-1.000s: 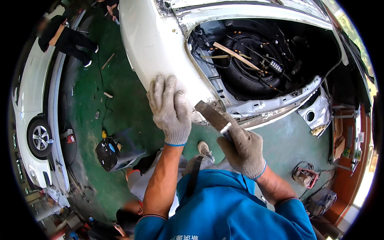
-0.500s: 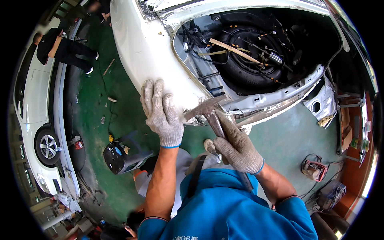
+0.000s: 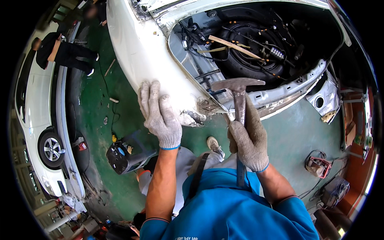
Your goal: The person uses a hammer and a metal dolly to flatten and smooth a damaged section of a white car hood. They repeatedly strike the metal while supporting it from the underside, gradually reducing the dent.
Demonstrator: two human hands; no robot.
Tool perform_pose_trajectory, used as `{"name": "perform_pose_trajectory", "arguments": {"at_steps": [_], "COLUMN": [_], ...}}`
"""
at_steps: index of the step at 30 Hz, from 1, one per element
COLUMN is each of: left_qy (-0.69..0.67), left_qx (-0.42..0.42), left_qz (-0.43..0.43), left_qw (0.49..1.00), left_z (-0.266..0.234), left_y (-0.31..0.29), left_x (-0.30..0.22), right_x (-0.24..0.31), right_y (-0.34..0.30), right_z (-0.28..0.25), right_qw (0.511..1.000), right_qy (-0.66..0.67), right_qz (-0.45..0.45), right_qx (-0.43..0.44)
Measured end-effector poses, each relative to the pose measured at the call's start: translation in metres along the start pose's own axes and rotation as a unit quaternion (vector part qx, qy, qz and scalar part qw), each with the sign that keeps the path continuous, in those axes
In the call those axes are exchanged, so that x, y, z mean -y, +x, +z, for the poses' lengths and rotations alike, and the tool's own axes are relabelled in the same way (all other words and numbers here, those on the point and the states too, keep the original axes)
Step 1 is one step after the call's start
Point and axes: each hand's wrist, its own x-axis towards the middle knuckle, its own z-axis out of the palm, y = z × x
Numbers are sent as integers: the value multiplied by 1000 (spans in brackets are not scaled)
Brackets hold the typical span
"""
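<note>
My left hand (image 3: pixel 160 116), in a knitted white glove, lies flat with fingers apart on the rear corner of a white car body (image 3: pixel 160 60). Just right of it the panel's lower corner (image 3: pixel 194 117) is torn and crumpled, with bare metal showing. In my right hand (image 3: pixel 251 138), also gloved, is a body hammer (image 3: pixel 239 89), gripped by its handle. Its head is raised, away from the damaged corner, and overlaps the rear edge of the open trunk in view. The handle's lower end points toward my blue shirt.
Inside the trunk lie a spare tire (image 3: pixel 248 52), a wooden stick (image 3: pixel 234 46) and loose wiring. A black stool-like object (image 3: pixel 122 158) stands left on the green floor. Cut sheet metal (image 3: pixel 322 98) and a red machine (image 3: pixel 318 166) are at right. Another person (image 3: pixel 66 54) stands far left beside another white car.
My right hand has drawn the hammer right, away from the damaged corner, and its handle is now more upright. The left hand stays on the panel.
</note>
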Motion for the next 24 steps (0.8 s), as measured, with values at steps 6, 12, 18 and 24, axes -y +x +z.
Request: {"name": "perform_pose_trajectory", "arguments": {"at_steps": [6, 12, 18, 24], "left_qy": [-1, -19, -9, -6], "left_qx": [-4, -13, -10, -9], "left_qz": [0, -1, 5, -3], "left_qw": [1000, 1000, 1000, 1000], "left_z": [2, 3, 3, 6], "left_y": [1, 0, -1, 1], "left_x": [-1, -2, -2, -6], "right_x": [-28, -11, -10, -4], "right_y": [3, -3, -2, 1], "right_z": [-4, 1, -12, -19], "right_qw": [976, 964, 994, 994], "right_qy": [-164, -220, -69, -81], "right_qz": [-111, -97, 24, -1], "right_qx": [89, 116, 82, 78]}}
